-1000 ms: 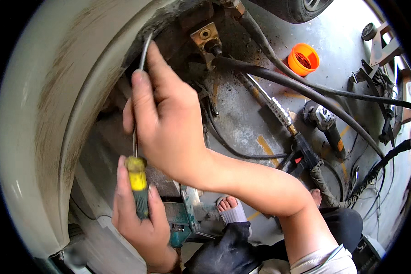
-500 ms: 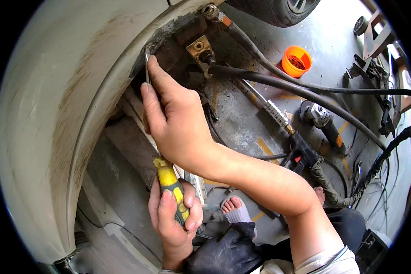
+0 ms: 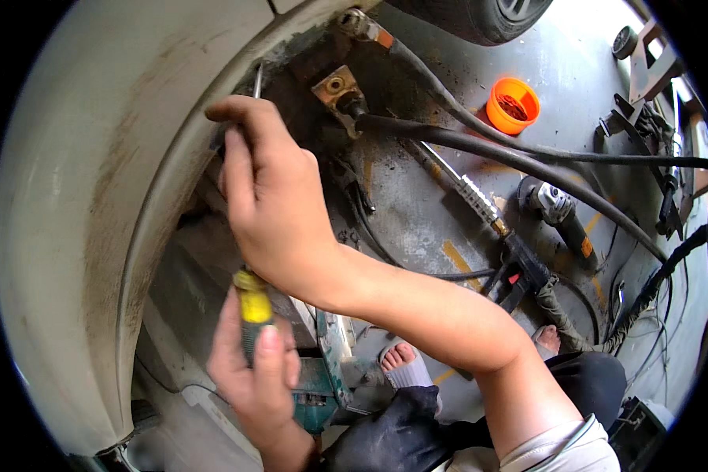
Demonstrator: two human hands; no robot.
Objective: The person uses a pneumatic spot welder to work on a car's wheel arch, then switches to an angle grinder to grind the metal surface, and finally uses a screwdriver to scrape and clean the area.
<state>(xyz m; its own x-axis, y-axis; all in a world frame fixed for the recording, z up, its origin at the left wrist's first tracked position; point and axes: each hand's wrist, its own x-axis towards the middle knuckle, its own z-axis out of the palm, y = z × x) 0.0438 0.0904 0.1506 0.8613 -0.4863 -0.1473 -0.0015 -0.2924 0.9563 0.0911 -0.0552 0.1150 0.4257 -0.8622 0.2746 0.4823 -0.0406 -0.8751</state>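
Note:
My left hand (image 3: 248, 389), somewhat blurred, is closed around the yellow and dark grey handle of a screwdriver (image 3: 253, 303). The tool slants up beside a car's pale, dirt-streaked body panel (image 3: 63, 228). Farther up, my right hand (image 3: 271, 189) has its fingers curled around the metal shaft, the index finger bent across toward the panel's edge. Beyond those fingers the shaft's end shows against the dark, rough inner edge of the wheel arch. Most of the shaft is hidden behind my right hand.
Thick black cables run rightward from a brass-coloured clamp (image 3: 337, 85) and another connector (image 3: 358, 23). An orange tub (image 3: 513, 106), a black gun-shaped tool (image 3: 523, 263) and an angle grinder (image 3: 558, 212) are on the floor. A tyre (image 3: 480, 17) stands at the top.
The screwdriver handle and my left hand have swung left. My right hand has shifted left too, its index finger now bent over the shaft rather than stretched along it.

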